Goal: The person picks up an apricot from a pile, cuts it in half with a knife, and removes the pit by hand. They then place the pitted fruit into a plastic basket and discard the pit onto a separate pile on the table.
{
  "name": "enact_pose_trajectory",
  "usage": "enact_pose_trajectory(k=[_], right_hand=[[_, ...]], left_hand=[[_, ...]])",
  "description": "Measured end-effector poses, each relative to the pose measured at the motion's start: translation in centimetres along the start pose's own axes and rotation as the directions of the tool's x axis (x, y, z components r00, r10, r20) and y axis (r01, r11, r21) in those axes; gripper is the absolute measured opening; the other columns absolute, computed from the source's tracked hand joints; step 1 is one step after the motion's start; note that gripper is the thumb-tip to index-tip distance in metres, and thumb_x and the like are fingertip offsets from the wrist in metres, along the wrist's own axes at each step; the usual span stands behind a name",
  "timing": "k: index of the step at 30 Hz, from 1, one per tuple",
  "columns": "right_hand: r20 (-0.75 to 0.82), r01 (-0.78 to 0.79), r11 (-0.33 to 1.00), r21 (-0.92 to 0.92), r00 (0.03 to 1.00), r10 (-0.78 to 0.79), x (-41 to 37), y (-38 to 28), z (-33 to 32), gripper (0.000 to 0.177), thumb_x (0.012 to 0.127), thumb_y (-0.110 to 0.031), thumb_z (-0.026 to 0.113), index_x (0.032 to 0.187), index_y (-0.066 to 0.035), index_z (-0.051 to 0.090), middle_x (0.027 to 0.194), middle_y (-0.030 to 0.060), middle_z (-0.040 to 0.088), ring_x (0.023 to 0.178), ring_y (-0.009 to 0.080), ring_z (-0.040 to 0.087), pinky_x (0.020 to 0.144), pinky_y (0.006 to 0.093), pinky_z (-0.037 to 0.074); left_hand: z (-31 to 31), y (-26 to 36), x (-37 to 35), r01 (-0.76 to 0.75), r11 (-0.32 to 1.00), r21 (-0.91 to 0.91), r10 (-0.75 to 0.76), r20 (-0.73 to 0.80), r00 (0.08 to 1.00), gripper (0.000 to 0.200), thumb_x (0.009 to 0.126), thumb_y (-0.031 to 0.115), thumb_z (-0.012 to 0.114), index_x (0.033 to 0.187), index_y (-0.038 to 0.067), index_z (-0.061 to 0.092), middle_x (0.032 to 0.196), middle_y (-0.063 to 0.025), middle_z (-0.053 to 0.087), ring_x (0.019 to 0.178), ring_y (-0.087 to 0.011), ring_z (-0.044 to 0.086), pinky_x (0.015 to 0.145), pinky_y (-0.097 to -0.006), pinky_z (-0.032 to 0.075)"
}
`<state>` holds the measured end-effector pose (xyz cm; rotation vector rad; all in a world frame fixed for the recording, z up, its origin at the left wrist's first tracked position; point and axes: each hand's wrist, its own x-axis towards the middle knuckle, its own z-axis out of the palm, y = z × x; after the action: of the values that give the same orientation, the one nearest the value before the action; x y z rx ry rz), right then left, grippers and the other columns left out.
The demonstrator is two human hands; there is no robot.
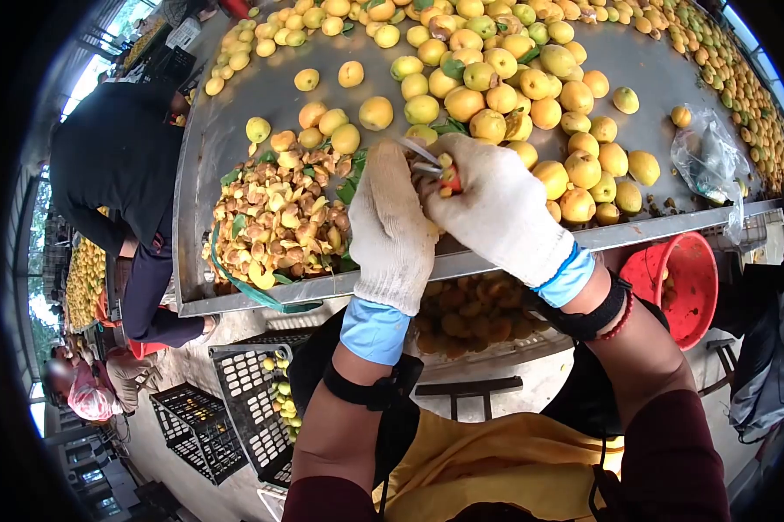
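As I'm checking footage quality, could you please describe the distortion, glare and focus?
Head view: strong fisheye curving with dark rounded borders; a washed-out bright opening at upper left, glints on the clear plastic bag; the gloved left hand and right hand look fairly sharp.

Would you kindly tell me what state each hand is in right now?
Left hand: fingers curled; whether it holds anything cannot be told.
Right hand: closed, apparently holding a metal tool.

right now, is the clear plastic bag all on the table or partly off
Partly off: the crumpled clear bag lies on the metal tabletop, with a strip of it hanging over the rim.
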<state>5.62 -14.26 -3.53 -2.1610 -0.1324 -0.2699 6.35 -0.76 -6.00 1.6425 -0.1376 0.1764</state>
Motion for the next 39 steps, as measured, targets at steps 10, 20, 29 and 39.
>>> enact_pose_trajectory(k=[10, 20, 29, 39], right_hand=[[0.184, -0.373, 0.867, 0.33, 0.927, 0.328, 0.6, 3.0, -6.7, 0.037, 0.1, -0.025, 0.065, 0.127, 0.0, 0.064, 0.081, 0.0051, 0.07, 0.057, 0.01, 0.064, 0.052, 0.0251, 0.05], [0.083, -0.365, 0.669, 0.648, 0.907, 0.414, 0.3, 1.8, -10.3, 0.027, 0.099, -0.026, 0.07, 0.113, -0.003, 0.067, 0.089, 0.005, 0.072, 0.053, 0.0072, 0.056, 0.05, 0.0223, 0.049], [0.052, -0.355, 0.64, 0.681, 0.896, 0.441, -1.1, 3.4, -12.6, 0.029, 0.101, -0.024, 0.066, 0.12, -0.002, 0.068, 0.088, 0.0037, 0.073, 0.054, 0.0049, 0.054, 0.046, 0.0203, 0.047], [0.107, -0.374, 0.615, 0.694, 0.898, 0.426, -2.7, 4.1, -13.1, 0.03, 0.1, -0.024, 0.069, 0.118, -0.001, 0.068, 0.086, 0.0035, 0.072, 0.05, 0.0054, 0.052, 0.043, 0.0214, 0.047]], left_hand=[[-4.0, 1.5, -3.9, -0.195, 0.975, 0.107, 0.129, 0.444, 0.887, 0.027, 0.101, 0.012, 0.063, 0.124, -0.001, 0.068, 0.118, -0.0155, 0.069, 0.1, -0.0194, 0.068, 0.083, -0.0298, 0.056], [0.5, 1.4, 6.2, -0.016, 0.76, 0.65, -0.239, 0.302, 0.923, 0.037, 0.097, 0.03, 0.065, 0.118, 0.001, 0.07, 0.104, -0.0136, 0.074, 0.087, -0.0219, 0.071, 0.08, -0.0327, 0.055], [4.3, 0.8, 6.4, -0.029, 0.754, 0.657, -0.376, 0.467, 0.8, 0.052, 0.084, 0.039, 0.077, 0.119, 0.001, 0.068, 0.104, -0.0185, 0.072, 0.098, -0.027, 0.072, 0.085, -0.0411, 0.056], [-2.0, 7.4, -1.5, 0.446, 0.854, 0.269, -0.505, 0.636, 0.583, 0.037, 0.099, 0.019, 0.069, 0.13, -0.001, 0.066, 0.099, -0.0059, 0.071, 0.081, -0.0099, 0.063, 0.07, -0.026, 0.053]])
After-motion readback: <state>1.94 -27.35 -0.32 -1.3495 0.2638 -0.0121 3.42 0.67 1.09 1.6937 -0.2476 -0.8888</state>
